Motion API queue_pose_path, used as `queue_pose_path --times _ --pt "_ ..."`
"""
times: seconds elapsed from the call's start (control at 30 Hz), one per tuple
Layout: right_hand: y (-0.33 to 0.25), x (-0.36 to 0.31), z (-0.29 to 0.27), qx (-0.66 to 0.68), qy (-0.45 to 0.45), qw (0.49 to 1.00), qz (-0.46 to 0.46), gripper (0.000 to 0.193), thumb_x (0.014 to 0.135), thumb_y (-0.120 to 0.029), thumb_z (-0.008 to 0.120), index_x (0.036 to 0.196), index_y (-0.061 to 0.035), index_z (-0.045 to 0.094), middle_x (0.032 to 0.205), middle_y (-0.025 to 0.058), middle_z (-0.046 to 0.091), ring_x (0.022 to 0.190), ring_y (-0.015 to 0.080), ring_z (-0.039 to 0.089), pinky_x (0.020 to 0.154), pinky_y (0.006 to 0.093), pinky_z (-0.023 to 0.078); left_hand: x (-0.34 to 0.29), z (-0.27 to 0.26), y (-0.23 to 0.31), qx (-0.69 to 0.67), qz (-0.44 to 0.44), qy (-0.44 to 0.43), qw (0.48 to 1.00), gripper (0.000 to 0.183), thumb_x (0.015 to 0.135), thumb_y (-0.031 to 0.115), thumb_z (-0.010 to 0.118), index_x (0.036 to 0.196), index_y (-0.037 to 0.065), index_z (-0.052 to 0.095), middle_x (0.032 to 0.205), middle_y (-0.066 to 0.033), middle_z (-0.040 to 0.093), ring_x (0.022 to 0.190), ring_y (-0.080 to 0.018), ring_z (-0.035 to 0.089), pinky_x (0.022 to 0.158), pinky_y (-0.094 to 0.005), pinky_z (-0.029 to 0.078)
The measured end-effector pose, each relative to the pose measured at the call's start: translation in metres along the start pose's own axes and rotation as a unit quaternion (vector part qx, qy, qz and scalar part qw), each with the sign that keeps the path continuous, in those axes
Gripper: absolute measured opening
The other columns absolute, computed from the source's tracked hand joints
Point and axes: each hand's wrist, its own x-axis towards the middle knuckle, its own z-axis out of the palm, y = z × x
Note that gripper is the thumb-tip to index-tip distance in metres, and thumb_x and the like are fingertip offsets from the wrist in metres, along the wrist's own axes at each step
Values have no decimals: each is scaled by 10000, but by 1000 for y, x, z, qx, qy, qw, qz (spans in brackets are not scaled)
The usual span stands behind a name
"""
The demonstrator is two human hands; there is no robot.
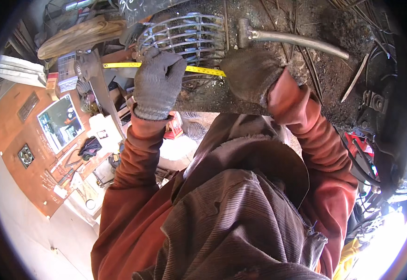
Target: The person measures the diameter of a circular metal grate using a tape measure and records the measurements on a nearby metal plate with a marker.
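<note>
My left hand (158,83), in a grey knit glove, is closed around a yellow tape measure (202,70) that runs across the near edge of a dark, sooty workbench (306,79). My right hand (250,74), in a dirty dark glove, pins the tape's other end against the bench. Just beyond the tape lies a curved wire grille (184,37) made of bent metal rods. A metal pipe with a T-fitting (292,39) rests on the bench to the right of the grille.
Thin metal rods (355,77) are scattered on the bench. A vice (89,65) and a wooden log (79,35) stand at the left. Lower left is a rust-brown board with a small mirror (61,122). Black cables (362,163) hang at the right.
</note>
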Motion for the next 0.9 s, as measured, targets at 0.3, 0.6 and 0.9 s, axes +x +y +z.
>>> queue_pose_path --times 0.3,0.6,0.9 --pt "-9 -4 -43 -105 1 993 59 188 787 -223 754 796 -39 788 786 183 730 706 340 735 626 476 586 -2 -1 -1 -10 16 12 1000 108 838 78 804 923 45 746 856 -128 716 829 -325 689 755 -390 561" --pt "-19 32 -10 -155 -120 980 37 149 797 -179 740 847 -65 821 817 167 769 759 339 766 634 475 604 -2 1 -1 -22 1 5 1000 105 853 46 798 931 3 742 819 -120 702 752 -270 651 728 -359 518" --pt "-14 15 -47 -192 -116 971 77 134 784 -187 712 828 -91 794 740 149 722 750 319 749 611 480 580 -3 -2 1 -13 -37 -4 999 129 883 167 761 938 50 761 869 -167 717 824 -360 703 738 -408 556"
